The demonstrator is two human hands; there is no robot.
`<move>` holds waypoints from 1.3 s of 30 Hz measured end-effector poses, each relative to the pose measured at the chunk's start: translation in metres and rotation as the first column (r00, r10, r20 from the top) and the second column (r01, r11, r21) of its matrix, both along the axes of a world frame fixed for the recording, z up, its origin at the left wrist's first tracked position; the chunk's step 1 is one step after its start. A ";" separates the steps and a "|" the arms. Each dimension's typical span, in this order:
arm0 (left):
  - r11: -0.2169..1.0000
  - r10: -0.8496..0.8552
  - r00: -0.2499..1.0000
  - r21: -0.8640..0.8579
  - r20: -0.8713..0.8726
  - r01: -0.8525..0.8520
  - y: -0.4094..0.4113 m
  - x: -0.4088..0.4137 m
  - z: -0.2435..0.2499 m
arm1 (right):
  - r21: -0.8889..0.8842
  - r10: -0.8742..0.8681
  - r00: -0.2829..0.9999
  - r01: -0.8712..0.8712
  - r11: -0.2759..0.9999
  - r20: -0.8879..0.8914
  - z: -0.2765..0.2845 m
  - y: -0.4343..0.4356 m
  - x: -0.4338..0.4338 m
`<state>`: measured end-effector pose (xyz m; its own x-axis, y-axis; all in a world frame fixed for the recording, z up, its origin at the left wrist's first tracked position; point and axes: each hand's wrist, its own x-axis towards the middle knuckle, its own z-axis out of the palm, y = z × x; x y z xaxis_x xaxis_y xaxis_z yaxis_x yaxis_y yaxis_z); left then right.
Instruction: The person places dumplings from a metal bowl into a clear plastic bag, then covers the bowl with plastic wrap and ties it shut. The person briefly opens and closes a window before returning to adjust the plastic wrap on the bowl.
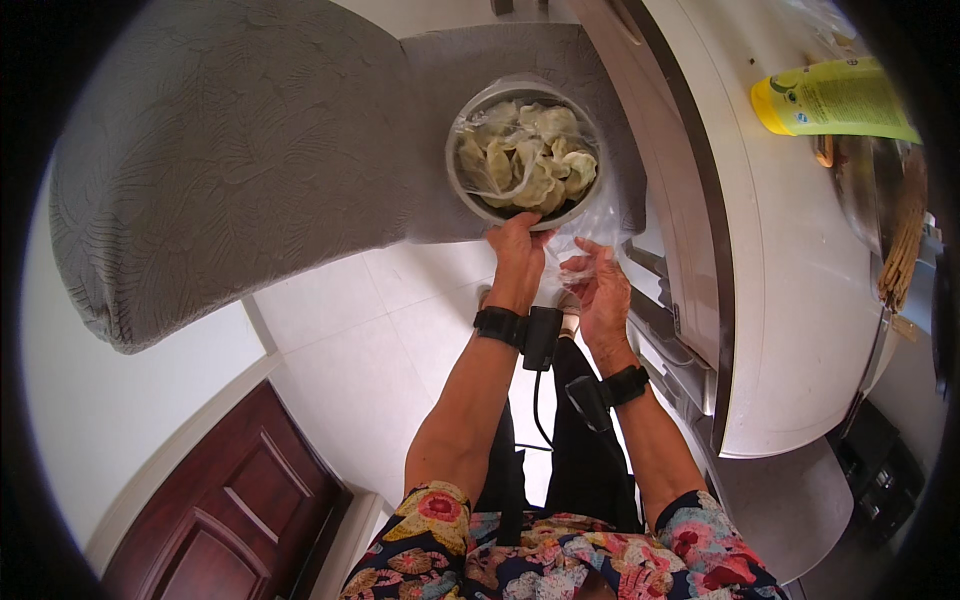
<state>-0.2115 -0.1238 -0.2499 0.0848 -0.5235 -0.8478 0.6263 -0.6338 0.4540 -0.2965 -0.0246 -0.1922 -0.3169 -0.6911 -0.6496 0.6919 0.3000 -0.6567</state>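
Note:
A round metal bowl (454, 178) of dumplings (534, 174) appears over the seat of a grey-covered chair; whether it rests there or is held above, I cannot tell. Clear plastic film (600, 225) lies over part of the dumplings and hangs past the near right side of the bowl. With the thumb on the near rim, my left hand (519, 246) grips the bowl. Just to its right, my right hand (606, 291) pinches the loose film with bent fingers. Its fingertips are partly blurred by the film.
The grey chair cover (247, 150) fills the left and far side. A white table (795, 300) with a dark edge stands at right, bearing a green-yellow tube (832, 101) and a bundle of brown sticks (904, 240). A dark red panelled door (232, 510) is at lower left.

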 end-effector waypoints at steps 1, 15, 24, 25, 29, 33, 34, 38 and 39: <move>1.000 0.002 1.000 -0.016 -0.030 -0.003 -0.001 0.000 0.000 | 0.003 -0.011 1.000 0.011 1.000 0.002 -0.001 0.000 -0.001; 0.572 -0.308 0.090 0.108 0.947 0.813 0.006 0.031 0.073 | 0.008 -0.009 1.000 0.008 1.000 0.025 0.006 -0.014 -0.014; 0.177 0.320 -0.326 0.282 0.890 0.943 -0.047 0.041 0.051 | 0.065 -0.002 1.000 0.003 0.998 -0.025 0.021 -0.019 -0.017; 0.149 0.300 -0.310 0.276 0.902 0.949 -0.049 0.044 0.049 | 0.066 0.003 1.000 -0.001 0.998 -0.026 0.021 -0.019 -0.017; 0.110 0.305 -0.252 0.229 0.918 0.967 -0.052 0.046 0.047 | 0.069 0.009 1.000 -0.008 0.998 -0.023 0.019 -0.018 -0.021; 0.003 0.299 -0.253 0.264 0.920 0.964 -0.050 0.041 0.053 | 0.063 -0.012 1.000 0.013 0.998 -0.018 0.014 -0.016 -0.023; -0.023 0.290 -0.280 0.299 0.915 0.954 -0.049 0.042 0.051 | 0.061 -0.009 1.000 0.010 0.998 -0.018 0.014 -0.016 -0.023; 0.039 0.322 -0.297 0.301 0.899 0.953 -0.050 0.047 0.032 | 0.050 0.000 1.000 0.000 0.999 -0.008 0.014 -0.015 -0.022; 0.058 0.313 -0.277 0.272 0.909 0.960 -0.052 0.045 0.030 | 0.048 -0.001 1.000 0.001 0.999 -0.005 0.014 -0.014 -0.023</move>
<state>-0.1661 -0.1753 -0.2196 -0.5535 -0.8077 0.2029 -0.7674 0.5893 0.2526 -0.3195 -0.0389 -0.1783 -0.3205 -0.6587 -0.6807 0.6893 0.3308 -0.6446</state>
